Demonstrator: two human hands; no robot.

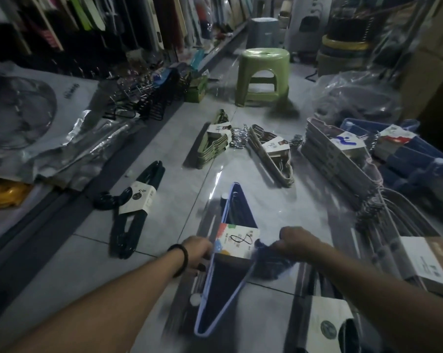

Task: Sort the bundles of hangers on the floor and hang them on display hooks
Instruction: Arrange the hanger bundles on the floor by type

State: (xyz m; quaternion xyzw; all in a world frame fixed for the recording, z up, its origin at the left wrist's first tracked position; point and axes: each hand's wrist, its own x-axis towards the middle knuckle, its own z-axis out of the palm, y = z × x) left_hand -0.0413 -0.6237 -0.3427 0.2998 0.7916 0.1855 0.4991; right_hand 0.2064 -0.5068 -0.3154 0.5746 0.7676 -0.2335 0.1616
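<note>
A bundle of blue hangers [230, 276] with a white paper label lies over the floor tiles in front of me. My left hand [195, 253] grips its left side by the label. My right hand [295, 242] grips the dark blue hooks at its right side. Other bundles lie on the floor: a black one [133, 207] at the left, a green one [215, 141] and a beige one [274, 154] farther off, a pink-grey stack [342, 159] and a blue stack [406, 149] at the right. Display hooks on the left shelf are blurred.
A green plastic stool [263, 75] stands in the aisle beyond the bundles. Plastic-wrapped goods [32, 123] lie at the left under a stocked shelf. A clear bag [355, 98] and boxes [429, 261] crowd the right side. Bare tiles show at bottom left.
</note>
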